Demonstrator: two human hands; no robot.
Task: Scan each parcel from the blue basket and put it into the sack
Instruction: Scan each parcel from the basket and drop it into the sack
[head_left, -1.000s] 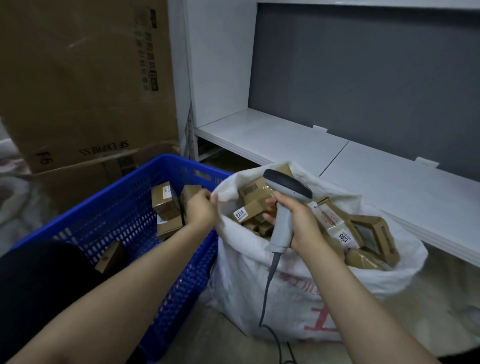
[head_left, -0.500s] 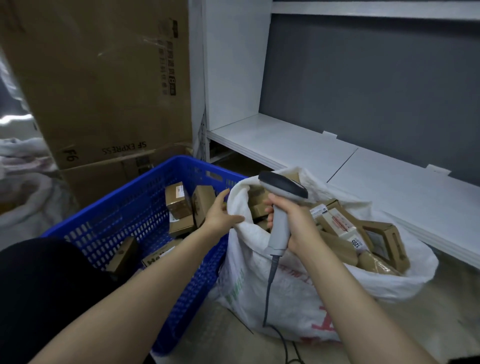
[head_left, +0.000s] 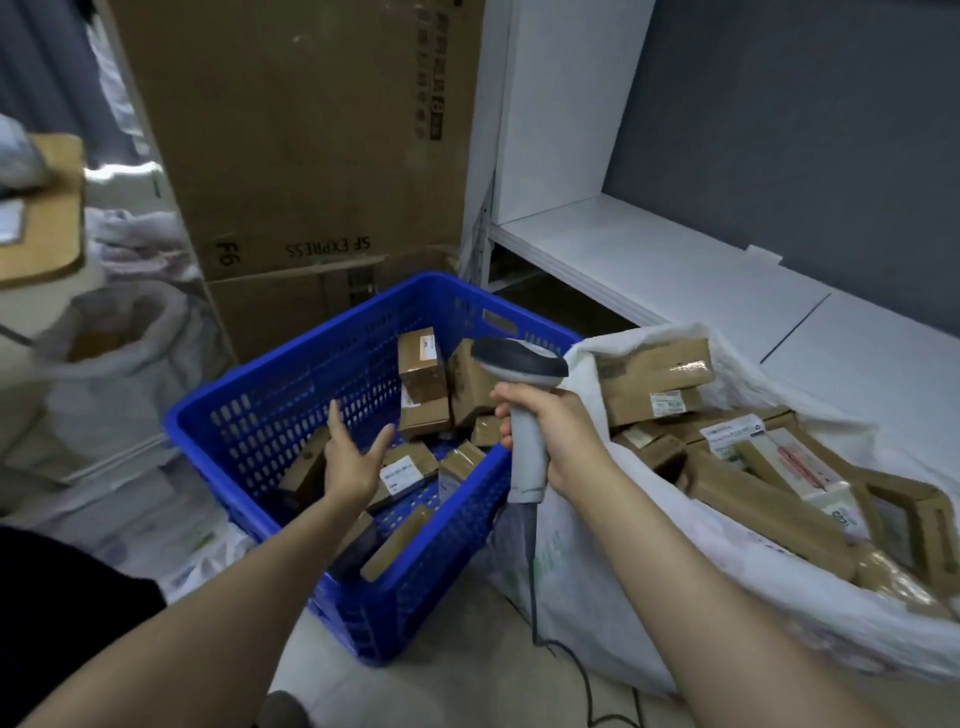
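A large cardboard box (head_left: 311, 130) stands upside down at the back, its print inverted, with a white shelf (head_left: 649, 260) to its right. On the floor in front sit the white sack (head_left: 571, 582) at right and the blue basket (head_left: 270, 421) just to its left, their sides touching. The sack is packed with brown parcels; the long box (head_left: 654, 379) on top lies with its long axis running left to right. A second sack (head_left: 104, 364) stands blurred at far left.

Inside the basket the remaining parcels are scattered – some stand along the far wall, like one upright box (head_left: 422, 364), while others lie flat or tipped on the bottom. The left hand (head_left: 353, 462) hangs above them in the middle of the basket, fingers straight and spread, palm turned to the right, gripping nothing. Just to its right lies a labelled parcel (head_left: 402, 473), white label up, its long axis slanting from near left to far right; whether the hand touches it cannot be told.

The right hand (head_left: 550, 431) is above the basket's right rim, next to the sack, with fingers wrapped round the handle of the scanner (head_left: 527, 457). The handle stands nearly upright and the dark head lies crosswise on top – its left end reaches out over the basket's parcels. A cable drops from the handle to the floor.
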